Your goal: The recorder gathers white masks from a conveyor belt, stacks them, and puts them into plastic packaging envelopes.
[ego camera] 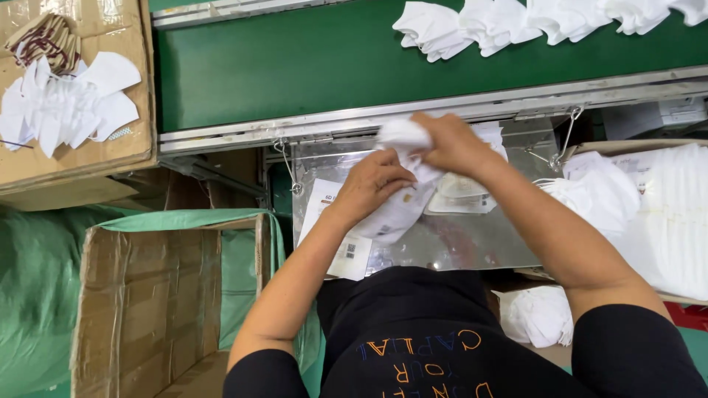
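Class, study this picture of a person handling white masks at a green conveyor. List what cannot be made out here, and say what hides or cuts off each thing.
1. White mask: mostly covered by the left hand and right hand, head view.
2. Masks on the conveyor belt: cut off by the top edge.
3. Stack of white masks: cut off by the right edge.
4. Cardboard box floor: cut off by the bottom edge.

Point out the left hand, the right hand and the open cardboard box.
left hand (372,184), head view, back of hand
right hand (450,144), head view, knuckles
cardboard box (147,295), head view, inner wall
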